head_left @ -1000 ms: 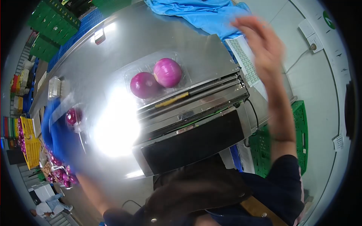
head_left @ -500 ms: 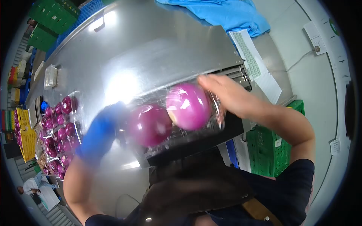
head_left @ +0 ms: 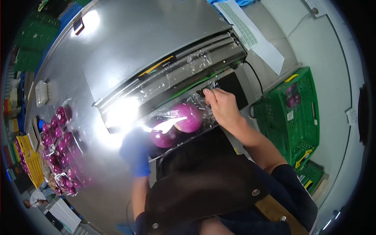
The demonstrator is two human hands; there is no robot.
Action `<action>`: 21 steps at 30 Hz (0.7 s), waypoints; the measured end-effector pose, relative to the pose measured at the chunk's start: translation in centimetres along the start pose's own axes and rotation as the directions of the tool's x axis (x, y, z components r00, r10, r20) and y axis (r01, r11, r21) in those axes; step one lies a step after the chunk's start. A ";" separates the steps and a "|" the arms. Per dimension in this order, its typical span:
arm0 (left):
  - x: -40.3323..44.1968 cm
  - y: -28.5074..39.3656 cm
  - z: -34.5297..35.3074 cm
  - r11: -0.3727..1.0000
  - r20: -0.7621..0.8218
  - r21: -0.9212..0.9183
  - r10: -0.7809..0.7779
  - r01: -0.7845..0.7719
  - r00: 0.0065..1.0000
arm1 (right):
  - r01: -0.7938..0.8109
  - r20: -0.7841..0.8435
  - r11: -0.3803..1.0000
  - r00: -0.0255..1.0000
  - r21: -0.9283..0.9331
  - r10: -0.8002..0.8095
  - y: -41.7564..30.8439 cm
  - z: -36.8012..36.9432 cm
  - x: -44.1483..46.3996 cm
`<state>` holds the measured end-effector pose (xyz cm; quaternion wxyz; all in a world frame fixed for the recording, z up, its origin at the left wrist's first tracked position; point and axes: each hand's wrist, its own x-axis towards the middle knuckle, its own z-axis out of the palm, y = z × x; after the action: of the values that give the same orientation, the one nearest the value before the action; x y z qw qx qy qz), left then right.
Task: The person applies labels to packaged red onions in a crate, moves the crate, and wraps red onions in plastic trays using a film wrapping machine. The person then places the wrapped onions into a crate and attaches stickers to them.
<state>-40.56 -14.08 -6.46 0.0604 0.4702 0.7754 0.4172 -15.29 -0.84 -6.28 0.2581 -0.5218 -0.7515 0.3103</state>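
Two large red onions (head_left: 188, 118) lie side by side in a clear tray over the black plate of a film-wrapping machine (head_left: 172, 74). Shiny clear film (head_left: 172, 113) stretches over them. My right hand (head_left: 224, 105), bare, is closed with its fingers pinched on the film at the pack's right end. My left hand (head_left: 135, 147), in a blue glove, is at the pack's left end. Motion smears its fingers, so their grip does not show.
Several packs of red onions (head_left: 62, 152) stand on the steel table (head_left: 113, 43) at left, near a clear empty tray (head_left: 41, 94). A yellow crate (head_left: 31, 162) is further left. Right of me is a green crate (head_left: 274, 117); a cable (head_left: 259, 78) hangs beside the machine.
The onion tray has come down toward me onto the black plate, uncovering the machine's film roll. My right hand has gone from the tray's end to pinching film. My view has shifted.
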 end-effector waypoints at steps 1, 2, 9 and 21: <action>0.5 0.6 -1.5 0.995 0.107 0.023 -0.096 0.094 0.990 | -0.023 0.038 0.998 0.999 -0.056 0.025 -0.1 -1.1 0.0; 0.3 -1.5 -2.4 0.986 0.171 0.166 -0.036 0.007 0.985 | -0.048 0.072 0.993 0.996 -0.109 0.056 0.2 -1.9 -0.1; -5.0 -5.6 -8.0 0.853 0.517 0.266 -0.519 0.449 0.680 | -0.711 0.533 0.701 0.575 -0.050 0.621 4.8 -5.0 -5.7; -15.4 -7.7 2.4 0.491 0.814 0.010 -0.510 0.871 0.278 | -0.741 0.742 -0.060 0.670 0.669 0.004 2.9 11.3 -13.8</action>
<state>-36.10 -26.26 -18.02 0.6494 0.1631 0.6873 0.2817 -17.08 -15.32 -16.86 0.2083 -0.2931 -0.1817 0.9153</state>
